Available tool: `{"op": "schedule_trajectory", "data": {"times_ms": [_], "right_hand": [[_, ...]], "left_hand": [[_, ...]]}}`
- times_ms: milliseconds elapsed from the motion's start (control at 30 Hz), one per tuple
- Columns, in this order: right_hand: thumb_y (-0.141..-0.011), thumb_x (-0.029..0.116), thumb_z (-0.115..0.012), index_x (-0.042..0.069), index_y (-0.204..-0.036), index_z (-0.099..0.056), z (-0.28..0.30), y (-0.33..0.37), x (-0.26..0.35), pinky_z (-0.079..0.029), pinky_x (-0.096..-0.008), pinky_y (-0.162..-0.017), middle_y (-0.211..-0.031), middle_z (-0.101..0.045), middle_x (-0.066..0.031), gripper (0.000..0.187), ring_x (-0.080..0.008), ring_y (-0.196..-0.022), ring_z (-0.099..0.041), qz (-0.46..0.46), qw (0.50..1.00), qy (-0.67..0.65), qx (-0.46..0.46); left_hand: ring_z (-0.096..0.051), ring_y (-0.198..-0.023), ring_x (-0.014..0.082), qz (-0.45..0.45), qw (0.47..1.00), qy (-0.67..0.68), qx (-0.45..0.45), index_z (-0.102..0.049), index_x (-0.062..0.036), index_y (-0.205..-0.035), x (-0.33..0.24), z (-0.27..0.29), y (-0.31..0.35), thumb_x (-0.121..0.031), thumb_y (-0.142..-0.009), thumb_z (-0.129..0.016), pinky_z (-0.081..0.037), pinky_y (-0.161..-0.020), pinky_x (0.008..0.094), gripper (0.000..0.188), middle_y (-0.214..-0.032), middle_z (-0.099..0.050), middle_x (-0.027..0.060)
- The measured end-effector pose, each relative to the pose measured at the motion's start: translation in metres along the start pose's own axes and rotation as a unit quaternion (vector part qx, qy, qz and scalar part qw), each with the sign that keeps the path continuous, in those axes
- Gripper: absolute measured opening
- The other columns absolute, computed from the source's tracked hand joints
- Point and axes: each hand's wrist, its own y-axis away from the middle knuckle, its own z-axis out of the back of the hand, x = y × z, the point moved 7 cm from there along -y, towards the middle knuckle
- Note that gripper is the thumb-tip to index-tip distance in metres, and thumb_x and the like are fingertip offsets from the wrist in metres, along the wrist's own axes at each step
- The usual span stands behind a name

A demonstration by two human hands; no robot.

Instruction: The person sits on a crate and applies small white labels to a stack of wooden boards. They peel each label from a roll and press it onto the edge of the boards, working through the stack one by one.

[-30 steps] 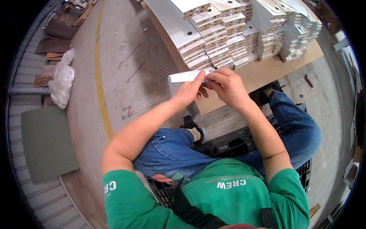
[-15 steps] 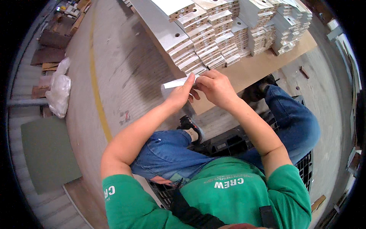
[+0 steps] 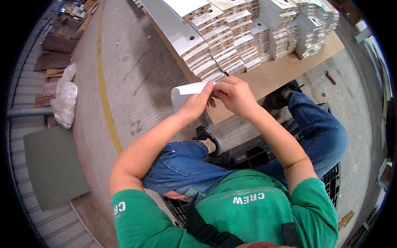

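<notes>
A white label sheet (image 3: pixel 191 89) with a paler, curled backing is held in front of the stacks. My left hand (image 3: pixel 195 103) is closed on it, thumb on top and fingers underneath. Close beside, my right hand (image 3: pixel 235 94) pinches at the sheet's right end, though its fingertips are partly hidden. Just beyond my hands rise several stacks of white panels (image 3: pixel 225 40) with brown, drilled edges. They stand on a brown board (image 3: pixel 285 71).
I sit on a black plastic pallet (image 3: pixel 248 156). On the floor at left runs a yellow line (image 3: pixel 101 78). Farther left are a clear plastic bag (image 3: pixel 65 99), a green sheet (image 3: pixel 56 165) and cardboard pieces (image 3: pixel 53 61). A red-handled tool (image 3: pixel 330 77) lies at right.
The sheet's free end has shifted slightly left and its curled backing shows wider. My right hand has moved very little; both hands stay together at the sheet.
</notes>
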Motion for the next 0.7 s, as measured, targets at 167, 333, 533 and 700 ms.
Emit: {"op": "schedule_trajectory", "data": {"times_ms": [167,333,533,700], "right_hand": [[-0.066,0.008,-0.063,0.007,-0.077,-0.059,-0.007,0.006,0.006,-0.049,-0.0368,-0.064,-0.076,-0.056,-0.0082,0.011,-0.0277,-0.076,-0.056,0.033,0.997,0.068,-0.009],[-0.062,0.01,-0.064,0.008,-0.079,-0.058,-0.021,0.015,0.014,-0.049,-0.0354,-0.064,-0.082,-0.055,-0.0053,0.018,-0.0246,-0.083,-0.054,0.078,0.988,0.133,-0.025],[-0.078,0.009,-0.061,0.003,-0.088,-0.064,-0.032,0.023,-0.04,-0.048,-0.0308,-0.06,-0.076,-0.061,-0.0077,0.012,-0.0209,-0.066,-0.057,-0.16,0.974,-0.162,-0.002],[-0.082,0.016,-0.062,-0.003,-0.093,-0.065,-0.026,0.056,-0.178,-0.045,-0.0251,-0.059,-0.073,-0.061,-0.0037,0.021,-0.0097,-0.064,-0.054,-0.424,0.85,-0.29,-0.114]], "left_hand": [[-0.059,-0.063,0.0148,0.094,0.994,0.058,-0.01,-0.058,0.0016,-0.091,0.011,0.004,-0.002,-0.049,-0.095,-0.034,-0.044,-0.054,0.026,0.057,-0.078,-0.061,0.0101],[-0.062,-0.063,0.0191,0.157,0.977,0.142,-0.034,-0.058,0.0034,-0.092,0.019,0.005,0.0,-0.048,-0.095,-0.035,-0.045,-0.051,0.0271,0.056,-0.078,-0.062,0.0127],[-0.063,-0.064,0.0197,0.188,0.973,0.131,-0.043,-0.056,0.0062,-0.1,0.031,0.01,0.0,-0.05,-0.094,-0.035,-0.046,-0.046,0.0263,0.06,-0.088,-0.064,0.0171],[-0.062,-0.065,0.0178,0.191,0.974,0.118,-0.006,-0.051,0.0053,-0.11,0.038,0.014,-0.006,-0.053,-0.093,-0.036,-0.047,-0.052,0.026,0.062,-0.098,-0.063,0.019]]}}
